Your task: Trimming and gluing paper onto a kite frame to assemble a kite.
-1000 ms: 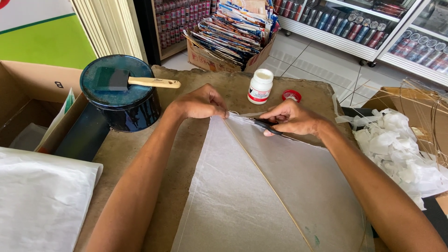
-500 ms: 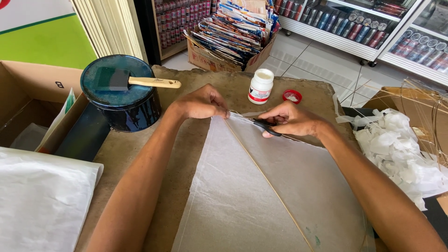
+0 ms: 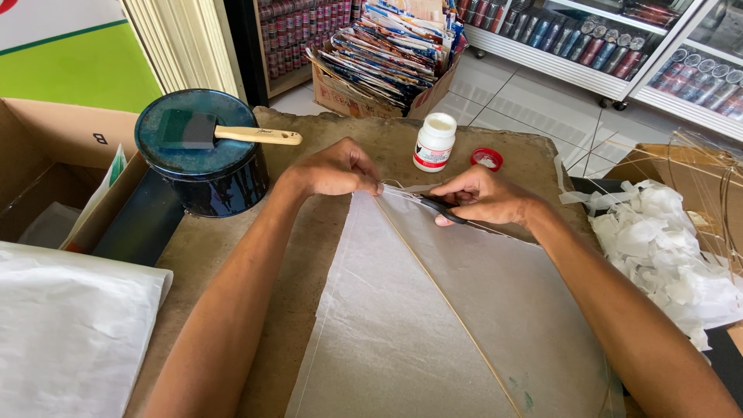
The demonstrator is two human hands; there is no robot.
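Your left hand (image 3: 337, 169) pinches the top corner of the thin white paper kite (image 3: 433, 325) lying on the brown worktop (image 3: 309, 232); your right hand (image 3: 484, 197) grips black scissors (image 3: 443, 209) at that edge.

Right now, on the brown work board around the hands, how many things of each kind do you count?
Thin paper sheet with stick: 1
Scissors, in the right hand: 1
White bottle: 1
Red cap: 1
Dark blue tin: 1
Foam brush on the tin: 1
Total: 6
The left hand pinches the sheet's top corner.
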